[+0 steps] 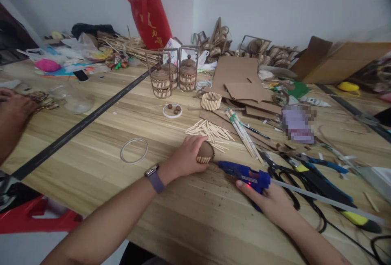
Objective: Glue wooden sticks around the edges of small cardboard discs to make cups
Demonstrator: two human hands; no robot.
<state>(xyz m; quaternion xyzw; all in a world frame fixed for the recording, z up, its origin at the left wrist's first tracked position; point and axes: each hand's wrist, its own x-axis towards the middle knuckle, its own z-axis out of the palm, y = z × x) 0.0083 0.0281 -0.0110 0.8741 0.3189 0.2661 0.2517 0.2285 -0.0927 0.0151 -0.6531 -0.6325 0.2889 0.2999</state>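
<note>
My left hand (191, 155) is closed around a small round cardboard basket (205, 151), with short wooden sticks lined up along part of its rim. In my right hand (270, 199) is a blue glue gun (244, 173), gripped by its handle, a red light glowing on it. A long translucent glue stick (326, 202) juts from its back. The gun's nozzle points at the basket's right side; whether it touches cannot be told. Just behind the basket lies a heap of short wooden sticks (209, 130). A ring of upright sticks (211, 101) stands farther back.
Lidded stick baskets in frames (161, 81) stand at the back. A white ring (133, 151) lies left, another ring holding brown beads (173, 111) beyond. Scissors (285, 179), pliers (324, 163) and cardboard (235, 73) crowd the right. Another person's hand (16, 102) is at far left.
</note>
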